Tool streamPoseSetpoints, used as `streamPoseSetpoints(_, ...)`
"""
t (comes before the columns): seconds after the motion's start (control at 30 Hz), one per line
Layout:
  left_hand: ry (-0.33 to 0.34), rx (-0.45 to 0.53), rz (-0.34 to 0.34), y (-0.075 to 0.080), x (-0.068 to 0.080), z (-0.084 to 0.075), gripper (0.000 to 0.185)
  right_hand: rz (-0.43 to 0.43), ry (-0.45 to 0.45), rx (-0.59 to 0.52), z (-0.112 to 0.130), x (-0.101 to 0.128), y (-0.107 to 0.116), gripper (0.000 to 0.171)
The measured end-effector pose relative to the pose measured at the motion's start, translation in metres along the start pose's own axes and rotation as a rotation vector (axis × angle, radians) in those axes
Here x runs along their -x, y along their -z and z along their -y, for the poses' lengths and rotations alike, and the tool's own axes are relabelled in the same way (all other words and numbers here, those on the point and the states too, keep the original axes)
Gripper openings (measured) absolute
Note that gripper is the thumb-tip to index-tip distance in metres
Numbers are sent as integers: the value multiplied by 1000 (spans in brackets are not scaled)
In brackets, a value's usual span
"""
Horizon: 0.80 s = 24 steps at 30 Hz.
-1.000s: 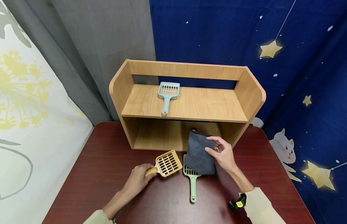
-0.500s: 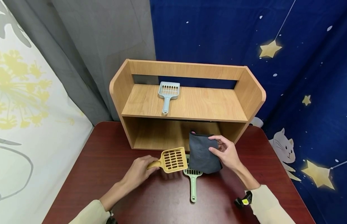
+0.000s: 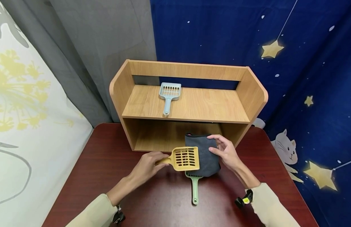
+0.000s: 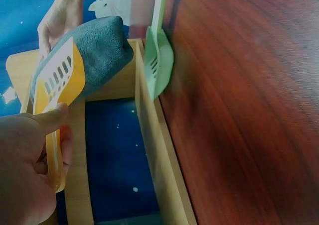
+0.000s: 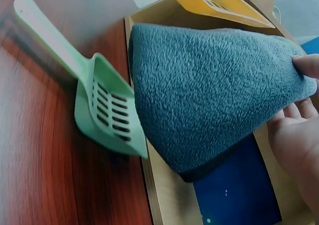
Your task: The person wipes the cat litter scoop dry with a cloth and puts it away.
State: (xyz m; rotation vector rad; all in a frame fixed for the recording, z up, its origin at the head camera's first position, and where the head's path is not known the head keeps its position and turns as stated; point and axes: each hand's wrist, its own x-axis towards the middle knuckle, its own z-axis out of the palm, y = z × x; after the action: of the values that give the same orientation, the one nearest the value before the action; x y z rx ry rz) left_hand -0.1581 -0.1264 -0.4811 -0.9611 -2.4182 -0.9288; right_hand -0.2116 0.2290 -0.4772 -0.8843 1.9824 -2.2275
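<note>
My left hand [image 3: 148, 164] grips the handle of a yellow slotted litter scoop [image 3: 186, 158], held up off the table. My right hand [image 3: 227, 152] pinches the right edge of a folded dark grey cloth [image 3: 208, 154], which hangs behind and beside the scoop's head. In the head view the yellow scoop overlaps the cloth's left part. Below them a green litter scoop [image 3: 195, 189] lies on the table, its head mostly hidden by the cloth and yellow scoop. The right wrist view shows that green scoop's slotted head [image 5: 112, 108] in full, left of the cloth [image 5: 209, 90].
A wooden two-tier shelf [image 3: 215, 104] stands at the back of the dark red table [image 3: 107, 170]. On its upper board lies a light blue litter scoop [image 3: 169, 93]. Curtains [image 3: 221, 31] hang behind and at the sides.
My left hand has lifted the yellow scoop and moved it right, turning its head level until it overlaps the cloth. The cloth shifted right, then back left. The green and blue scoops stayed put.
</note>
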Motion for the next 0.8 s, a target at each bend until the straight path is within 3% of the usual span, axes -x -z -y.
streamPoseSetpoints(0.1,-20,36,7,-1,-6,-2,30,38,-49,-157,0,-4,-7,41)
streamPoseSetpoints(0.2,-36,82,17,-2,-12,-3,29,65,-67,-229,-2,-8,-14,41)
streamPoseSetpoints(0.53,-102,127,8,-4,-24,-10,28,65,-80,-259,-7,-19,-28,43)
streamPoseSetpoints(0.8,-89,117,-8,0,-22,-3,29,57,-88,-365,5,-13,-14,49)
